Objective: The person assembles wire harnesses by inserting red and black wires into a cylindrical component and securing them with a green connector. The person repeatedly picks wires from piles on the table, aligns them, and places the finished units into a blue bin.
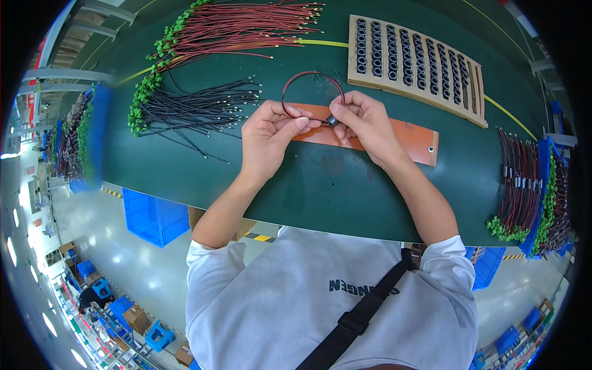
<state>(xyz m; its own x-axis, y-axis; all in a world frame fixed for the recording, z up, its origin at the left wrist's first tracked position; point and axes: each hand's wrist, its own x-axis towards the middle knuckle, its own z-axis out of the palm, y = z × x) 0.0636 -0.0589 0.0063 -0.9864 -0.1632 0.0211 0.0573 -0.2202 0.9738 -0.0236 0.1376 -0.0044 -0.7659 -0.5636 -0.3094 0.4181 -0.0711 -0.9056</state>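
Note:
My left hand pinches the ends of a red and black wire pair, which curves up in a loop above both hands. My right hand holds a small black ring core between thumb and fingers, right at the wire ends. Both hands hover over an orange rectangular board lying on the green table.
A cardboard tray of several black ring cores lies at the back right. Bundles of red wires and black wires with green connectors lie at the back left. More wire bundles sit at the right edge. Blue bins stand under the table.

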